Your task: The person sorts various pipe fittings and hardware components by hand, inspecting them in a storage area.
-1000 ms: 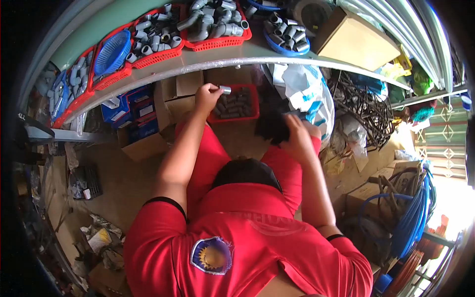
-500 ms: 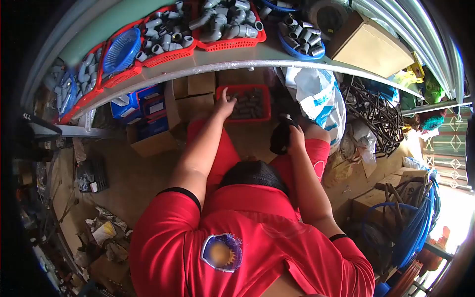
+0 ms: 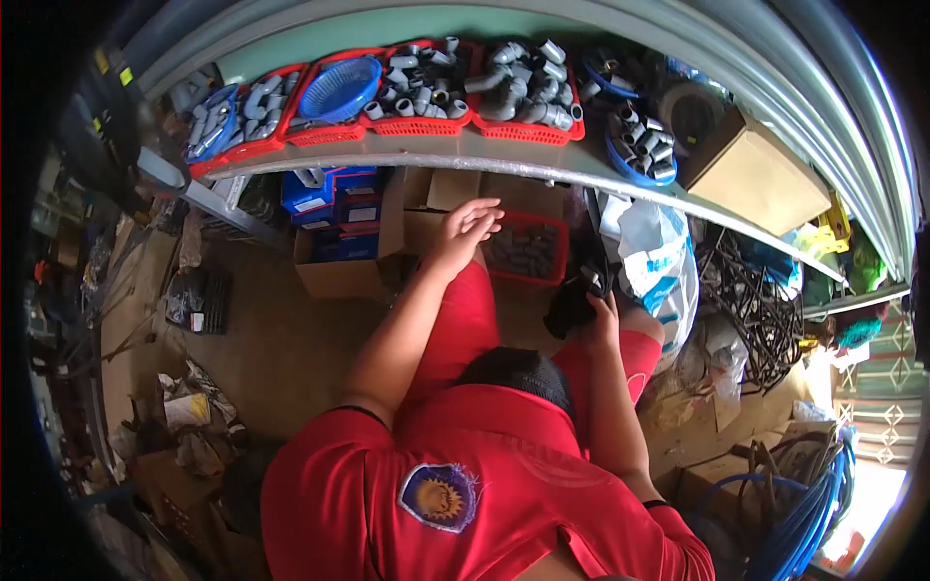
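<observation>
The left hand is spread wide, fingers fanned and empty, hovering just left of the red tray of grey fittings that sits on the floor under the shelf; its fingertips reach over the tray's left edge, though whether they touch it cannot be told. The right hand is closed around a black bag, held near the right knee, just right of the tray and near of it. Beyond the left hand stand open cartons, and left of these a stack of blue boxes in another carton. On the shelf above, from left to right, lie red baskets with grey pipe elbows and couplers, a blue basket nested in one of them, a blue bowl of fittings and a brown box at the far right. A white and blue sack leans just right of the bag, with a tangle of black wire further right. Coils of blue hose lie at the near right, and crumpled paper litters the floor at the near left
</observation>
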### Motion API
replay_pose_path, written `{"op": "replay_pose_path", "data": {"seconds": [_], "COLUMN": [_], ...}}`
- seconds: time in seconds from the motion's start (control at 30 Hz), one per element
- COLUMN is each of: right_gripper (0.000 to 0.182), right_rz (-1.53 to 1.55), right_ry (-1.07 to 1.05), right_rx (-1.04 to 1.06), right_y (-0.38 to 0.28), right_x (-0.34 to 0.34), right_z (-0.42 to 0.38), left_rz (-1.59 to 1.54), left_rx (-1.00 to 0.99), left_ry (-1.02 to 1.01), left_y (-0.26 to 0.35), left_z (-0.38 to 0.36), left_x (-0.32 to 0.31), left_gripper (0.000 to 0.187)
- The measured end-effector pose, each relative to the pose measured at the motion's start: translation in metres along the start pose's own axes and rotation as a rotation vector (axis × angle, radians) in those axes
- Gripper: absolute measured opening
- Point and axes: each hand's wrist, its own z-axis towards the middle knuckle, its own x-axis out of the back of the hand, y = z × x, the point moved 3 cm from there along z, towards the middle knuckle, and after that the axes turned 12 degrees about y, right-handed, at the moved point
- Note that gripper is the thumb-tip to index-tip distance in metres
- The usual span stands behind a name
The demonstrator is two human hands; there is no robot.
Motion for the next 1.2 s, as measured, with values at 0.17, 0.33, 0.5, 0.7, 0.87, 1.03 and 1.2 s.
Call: {"op": "replay_pose_path", "data": {"seconds": [0.17, 0.33, 0.5, 0.7, 0.87, 1.03, 1.2], "right_gripper": [0.055, 0.043, 0.07, 0.073, 0.068, 0.058, 0.051], "right_rz": [0.139, 0.278, 0.361, 0.356, 0.403, 0.439, -0.247], "right_ry": [-0.102, -0.177, -0.311, -0.005, -0.21, -0.195, -0.014], "right_rx": [0.014, -0.199, 0.006, -0.137, 0.027, 0.035, 0.44], "right_y": [-0.009, -0.007, -0.016, -0.028, -0.045, -0.073, -0.099], "right_x": [-0.011, -0.009, -0.038, -0.049, -0.035, -0.092, -0.145], "right_z": [-0.005, 0.002, -0.002, -0.024, -0.029, -0.054, -0.095], "left_rz": [0.098, 0.799, 1.242, 1.303, 1.05, 0.921, 0.662], "left_rx": [-0.361, -0.592, -0.106, -0.713, -1.036, -1.103, -0.981], "left_ry": [0.325, 0.662, 0.712, 0.834, 0.485, 0.041, -0.353], "left_y": [0.091, 0.153, 0.15, 0.171, 0.198, 0.193, 0.164], "left_z": [-0.003, 0.063, 0.133, 0.106, 0.041, 0.0, -0.029], "left_x": [0.083, 0.192, 0.24, 0.202, 0.132, 0.028, -0.049], "left_gripper": [0.037, 0.058, 0.062, 0.034, 0.037, 0.036, 0.036]}}
